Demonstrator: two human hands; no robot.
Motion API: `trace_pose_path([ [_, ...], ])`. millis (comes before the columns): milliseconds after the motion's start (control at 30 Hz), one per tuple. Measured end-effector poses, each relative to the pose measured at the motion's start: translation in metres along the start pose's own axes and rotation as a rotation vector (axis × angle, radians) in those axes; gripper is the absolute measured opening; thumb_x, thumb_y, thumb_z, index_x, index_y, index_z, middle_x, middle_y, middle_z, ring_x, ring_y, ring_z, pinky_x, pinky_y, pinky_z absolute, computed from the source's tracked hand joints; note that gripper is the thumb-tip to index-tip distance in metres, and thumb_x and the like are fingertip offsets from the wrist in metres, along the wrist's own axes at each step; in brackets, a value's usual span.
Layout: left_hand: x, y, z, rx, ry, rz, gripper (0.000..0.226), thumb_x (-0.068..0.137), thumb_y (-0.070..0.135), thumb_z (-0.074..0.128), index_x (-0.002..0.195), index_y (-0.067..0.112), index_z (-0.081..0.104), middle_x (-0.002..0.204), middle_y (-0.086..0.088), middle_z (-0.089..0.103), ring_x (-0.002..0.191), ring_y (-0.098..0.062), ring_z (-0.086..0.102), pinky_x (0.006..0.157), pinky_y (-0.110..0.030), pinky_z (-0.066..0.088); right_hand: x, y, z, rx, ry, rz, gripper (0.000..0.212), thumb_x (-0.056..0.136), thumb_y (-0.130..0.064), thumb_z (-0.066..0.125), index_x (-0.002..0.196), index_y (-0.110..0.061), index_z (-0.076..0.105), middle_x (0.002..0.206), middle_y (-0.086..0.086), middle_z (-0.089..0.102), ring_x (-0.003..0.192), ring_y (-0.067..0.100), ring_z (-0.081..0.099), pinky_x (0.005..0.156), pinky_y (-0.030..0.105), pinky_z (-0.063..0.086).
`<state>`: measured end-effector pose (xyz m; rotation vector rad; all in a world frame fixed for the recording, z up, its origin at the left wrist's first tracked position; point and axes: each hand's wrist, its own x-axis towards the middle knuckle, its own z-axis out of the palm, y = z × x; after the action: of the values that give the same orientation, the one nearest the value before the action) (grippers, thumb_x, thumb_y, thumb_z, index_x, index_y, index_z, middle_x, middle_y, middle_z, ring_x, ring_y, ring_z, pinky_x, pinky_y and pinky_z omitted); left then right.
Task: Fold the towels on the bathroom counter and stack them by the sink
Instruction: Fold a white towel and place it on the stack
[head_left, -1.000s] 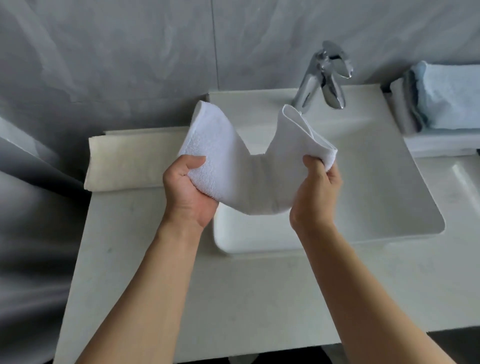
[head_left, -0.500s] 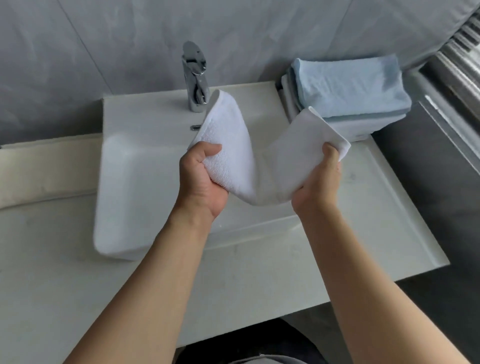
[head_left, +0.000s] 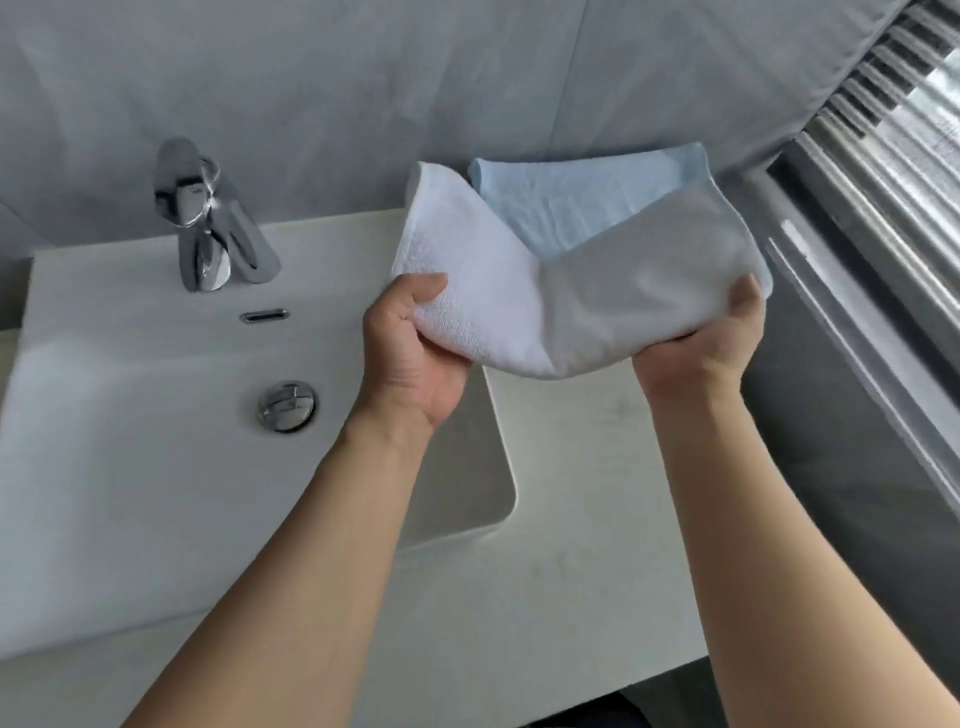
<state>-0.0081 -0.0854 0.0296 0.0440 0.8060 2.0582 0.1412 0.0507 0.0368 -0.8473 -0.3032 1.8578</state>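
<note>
Here both hands, left hand (head_left: 410, 348) and right hand (head_left: 701, 348), grip the white towel (head_left: 545, 291), seemingly folded.

I see a chrome faucet (head_left: 208, 218) standing upright on the rear deck of the basin. Just in front of it sits a slim chrome overflow slot (head_left: 264, 315), and nearer to me a round chrome drain plug (head_left: 287, 406). Grey wall tiles (head_left: 322, 88) fill the background. At far right I note a ribbed metal window frame (head_left: 893, 171)
</note>
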Motion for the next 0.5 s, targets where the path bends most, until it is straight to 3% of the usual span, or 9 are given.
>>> trace_pose_path([
  [200,0.073,-0.024,0.059,-0.046,-0.034,0.060,0.032,0.073,0.011,0.054,0.097,0.012,0.075,0.110,-0.011,0.071,0.107,-0.032,0.067,0.101,-0.055,0.045,0.089,-0.049,0.037,0.285,-0.100,0.086,0.042,0.091,-0.037,0.053,0.118,-0.007,0.065,0.112,0.022,0.069,0.104,0.045,0.065,0.094,0.056,0.049],
  [333,0.117,-0.036,0.077,-0.032,-0.006,0.110,0.028,0.075,0.010,0.055,0.092,0.013,0.077,0.105,-0.010,0.072,0.104,-0.031,0.068,0.099,-0.051,0.047,0.141,-0.063,0.053,0.353,-0.063,0.141,0.046,0.087,-0.033,0.058,0.124,-0.006,0.062,0.117,0.025,0.066,0.110,0.048,0.060,0.097,0.059,0.045],
  [400,0.134,-0.043,0.077,0.044,0.057,0.105,0.025,0.078,0.010,0.055,0.090,0.013,0.077,0.101,-0.009,0.073,0.098,-0.028,0.069,0.089,-0.046,0.054,0.160,-0.062,0.053,0.289,0.020,0.164,0.048,0.085,-0.032,0.062,0.126,-0.009,0.061,0.119,0.022,0.066,0.110,0.047,0.061,0.097,0.058,0.046],
  [500,0.146,-0.054,0.067,0.298,0.296,0.024,0.028,0.073,0.011,0.061,0.099,0.008,0.070,0.096,-0.008,0.071,0.092,-0.026,0.068,0.085,-0.042,0.055,0.181,-0.050,0.045,-0.001,0.310,0.160,0.046,0.083,-0.035,0.066,0.125,-0.017,0.059,0.121,0.009,0.067,0.105,0.035,0.066,0.091,0.051,0.052],
])
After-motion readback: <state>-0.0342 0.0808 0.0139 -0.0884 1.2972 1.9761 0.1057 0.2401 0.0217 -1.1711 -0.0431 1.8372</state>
